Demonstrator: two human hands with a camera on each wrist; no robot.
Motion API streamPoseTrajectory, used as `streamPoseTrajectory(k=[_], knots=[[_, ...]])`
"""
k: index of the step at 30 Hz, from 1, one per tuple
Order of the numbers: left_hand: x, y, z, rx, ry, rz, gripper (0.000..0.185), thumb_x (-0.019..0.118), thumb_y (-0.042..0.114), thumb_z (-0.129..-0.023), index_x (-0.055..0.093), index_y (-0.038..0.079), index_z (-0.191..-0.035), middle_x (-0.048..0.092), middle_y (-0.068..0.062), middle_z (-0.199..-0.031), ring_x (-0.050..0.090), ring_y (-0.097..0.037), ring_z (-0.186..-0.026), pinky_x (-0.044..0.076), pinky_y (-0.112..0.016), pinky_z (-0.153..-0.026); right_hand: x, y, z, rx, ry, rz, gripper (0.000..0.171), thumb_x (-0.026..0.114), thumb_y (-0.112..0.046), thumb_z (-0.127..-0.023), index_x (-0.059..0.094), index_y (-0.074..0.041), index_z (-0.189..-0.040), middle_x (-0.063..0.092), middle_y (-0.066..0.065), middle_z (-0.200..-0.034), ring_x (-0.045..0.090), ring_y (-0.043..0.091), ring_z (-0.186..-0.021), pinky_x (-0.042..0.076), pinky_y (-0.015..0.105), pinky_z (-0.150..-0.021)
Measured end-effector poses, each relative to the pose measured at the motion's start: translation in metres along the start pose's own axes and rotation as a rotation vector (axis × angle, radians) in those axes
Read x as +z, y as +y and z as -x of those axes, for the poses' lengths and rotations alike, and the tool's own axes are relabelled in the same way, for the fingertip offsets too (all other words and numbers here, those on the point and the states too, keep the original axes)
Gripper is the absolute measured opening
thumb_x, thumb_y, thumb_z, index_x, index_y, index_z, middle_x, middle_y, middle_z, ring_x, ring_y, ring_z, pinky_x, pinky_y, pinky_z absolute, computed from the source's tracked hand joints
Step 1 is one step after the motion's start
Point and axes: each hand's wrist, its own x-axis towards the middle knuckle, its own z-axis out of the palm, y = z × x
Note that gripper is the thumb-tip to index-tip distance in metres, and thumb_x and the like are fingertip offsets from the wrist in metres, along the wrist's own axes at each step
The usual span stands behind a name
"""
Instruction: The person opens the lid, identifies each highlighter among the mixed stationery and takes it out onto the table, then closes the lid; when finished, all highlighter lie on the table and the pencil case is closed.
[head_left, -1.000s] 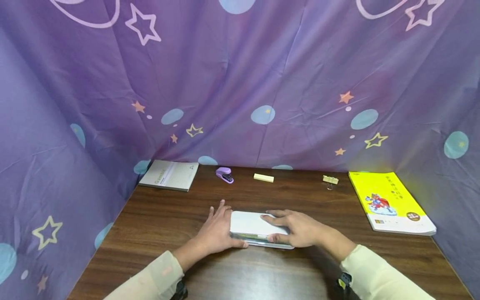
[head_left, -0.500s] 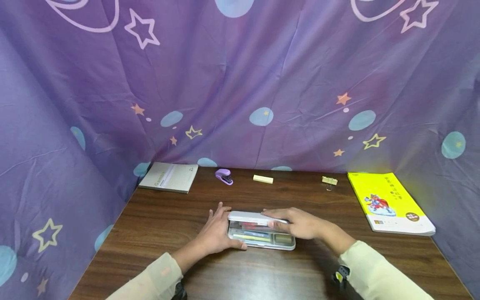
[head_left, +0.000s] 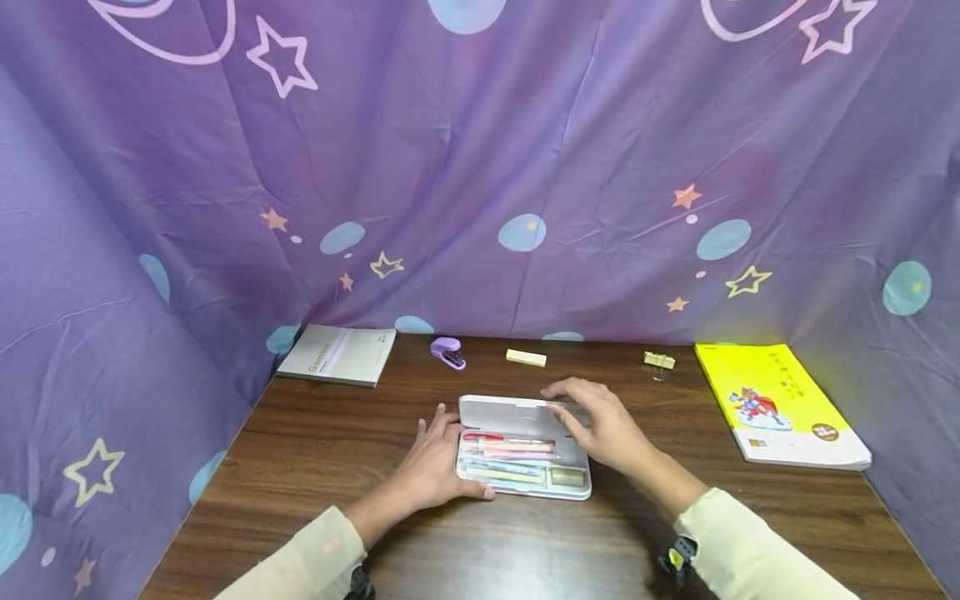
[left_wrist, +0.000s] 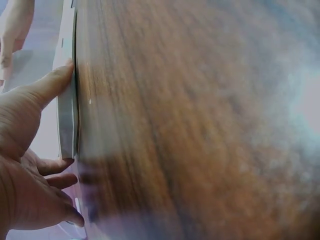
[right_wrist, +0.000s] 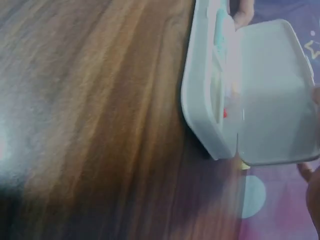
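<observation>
A white pencil case (head_left: 525, 485) lies open on the brown table (head_left: 315, 442), with its lid (head_left: 498, 410) tipped up and back. Several pens (head_left: 510, 454) and an eraser lie in its tray. My left hand (head_left: 442, 454) rests flat against the case's left end, thumb along the front edge. The left wrist view shows that thumb pressed on the case's side (left_wrist: 67, 105). My right hand (head_left: 577, 412) grips the right part of the lid, fingers over its far edge. In the right wrist view the case (right_wrist: 207, 100) shows side-on with its lid (right_wrist: 272, 90) open.
Along the back edge of the table lie a grey notebook (head_left: 341, 354), a purple stapler (head_left: 448, 352), a pale yellow block (head_left: 527, 357) and a binder clip (head_left: 660, 361). A yellow book (head_left: 780, 404) lies at the right. Purple star-printed cloth (head_left: 480, 167) walls in the table.
My right hand has swung the lid up and back, from shut to fully open, and the pens are now in plain sight. The left hand has stayed against the case.
</observation>
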Motion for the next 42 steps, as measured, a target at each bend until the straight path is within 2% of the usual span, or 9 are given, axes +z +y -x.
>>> streamPoseTrajectory(k=[3,5,9,13,18,23,28,38,42], knots=[[-0.001,0.001,0.000,-0.008,0.000,0.002,0.114,0.103,0.059,-0.067,0.058,-0.002,-0.152,0.048,-0.026,-0.166,0.024,-0.056,-0.167,0.019,-0.077,-0.133,0.000,0.001,0.003,-0.075,0.068,0.120,0.024,0.083,-0.005,-0.094,0.080,-0.009,-0.118,0.080,0.007,-0.120,0.073,0.027,-0.109,0.057,0.057,-0.093],[-0.001,0.001,0.000,-0.011,0.001,0.000,0.113,0.103,0.059,-0.066,0.059,-0.003,-0.150,0.048,-0.027,-0.165,0.025,-0.056,-0.166,0.020,-0.077,-0.133,0.000,0.002,0.006,-0.092,0.064,0.213,0.030,0.082,-0.024,-0.098,0.080,-0.010,-0.124,0.075,0.010,-0.126,0.067,0.032,-0.112,0.053,0.061,-0.095],[-0.001,0.003,0.001,-0.027,-0.005,-0.012,0.113,0.103,0.060,-0.067,0.059,-0.005,-0.149,0.048,-0.028,-0.165,0.027,-0.057,-0.165,0.023,-0.077,-0.132,0.002,0.003,0.016,-0.079,-0.030,0.403,0.085,0.059,-0.081,-0.098,0.071,-0.012,-0.147,0.063,0.017,-0.140,0.058,0.040,-0.119,0.046,0.072,-0.103],[-0.001,0.003,0.001,-0.031,0.000,-0.023,0.113,0.102,0.062,-0.068,0.059,-0.005,-0.149,0.047,-0.030,-0.166,0.029,-0.058,-0.164,0.024,-0.077,-0.132,0.003,0.002,0.023,-0.034,-0.161,0.520,0.124,0.041,-0.105,-0.085,0.054,-0.010,-0.163,0.055,0.021,-0.158,0.056,0.046,-0.136,0.036,0.085,-0.116],[-0.001,0.001,0.000,-0.019,0.015,-0.026,0.112,0.101,0.064,-0.069,0.060,-0.003,-0.149,0.045,-0.032,-0.168,0.028,-0.060,-0.163,0.023,-0.078,-0.132,0.003,-0.001,0.027,0.107,-0.379,0.455,0.137,0.057,-0.105,-0.076,0.033,-0.013,-0.175,0.028,0.021,-0.182,0.035,0.047,-0.164,0.018,0.091,-0.123],[-0.001,0.001,0.001,-0.027,0.016,-0.022,0.113,0.101,0.063,-0.067,0.059,-0.003,-0.149,0.042,-0.032,-0.169,0.027,-0.059,-0.164,0.023,-0.074,-0.134,0.005,0.005,0.028,0.209,-0.516,0.250,0.136,0.074,-0.093,-0.076,0.026,-0.016,-0.177,0.019,0.020,-0.185,0.019,0.053,-0.169,0.015,0.094,-0.121],[0.000,0.001,0.001,-0.034,0.009,-0.014,0.112,0.102,0.063,-0.067,0.060,-0.002,-0.148,0.041,-0.032,-0.170,0.026,-0.057,-0.165,0.023,-0.071,-0.135,0.010,0.013,0.032,0.242,-0.559,0.154,0.136,0.080,-0.090,-0.074,0.026,-0.022,-0.178,0.025,0.021,-0.183,0.016,0.055,-0.169,0.013,0.095,-0.120],[-0.002,0.002,0.001,-0.030,-0.010,-0.010,0.113,0.101,0.064,-0.068,0.058,-0.001,-0.149,0.041,-0.033,-0.169,0.029,-0.056,-0.165,0.024,-0.068,-0.136,0.014,0.019,0.032,0.279,-0.582,0.115,0.133,0.082,-0.090,-0.072,0.031,-0.025,-0.177,0.028,0.020,-0.182,0.017,0.054,-0.170,0.012,0.096,-0.119],[-0.003,0.000,0.000,-0.016,-0.015,-0.030,0.122,0.098,0.068,-0.070,0.050,-0.002,-0.157,0.041,-0.031,-0.169,0.031,-0.053,-0.165,0.025,-0.068,-0.135,0.014,0.019,0.031,0.280,-0.587,0.120,0.133,0.081,-0.090,-0.072,0.031,-0.026,-0.177,0.028,0.020,-0.182,0.017,0.054,-0.170,0.012,0.095,-0.120]])
